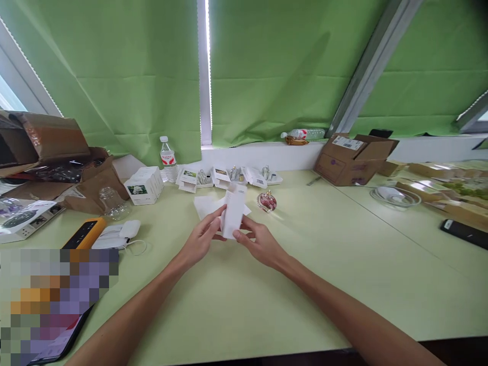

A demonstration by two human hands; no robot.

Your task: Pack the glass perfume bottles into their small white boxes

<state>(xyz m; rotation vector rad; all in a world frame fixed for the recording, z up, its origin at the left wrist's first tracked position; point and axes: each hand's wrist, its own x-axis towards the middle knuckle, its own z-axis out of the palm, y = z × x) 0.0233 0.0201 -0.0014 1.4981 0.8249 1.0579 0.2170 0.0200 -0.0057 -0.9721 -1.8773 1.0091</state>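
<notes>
Between my two hands I hold a small white carton (234,211) above the table, its long side standing nearly upright. My left hand (203,231) grips its left edge, thumb in front. My right hand (259,239) pinches the lower right edge with thumb and fingers. Behind the carton, a white sheet or flattened piece (204,206) lies on the table, partly hidden. Just right of it sits a round red ornament with gold trim (266,201). Farther back stand opened white boxes (221,177) with shiny silvery items in them.
Stacked white boxes (144,185) and a water bottle (168,158) stand at the back left. A glass jar (113,203) and white cable items (116,235) are left. A cardboard box (351,158), coiled cable (395,196) and black object (465,233) lie right.
</notes>
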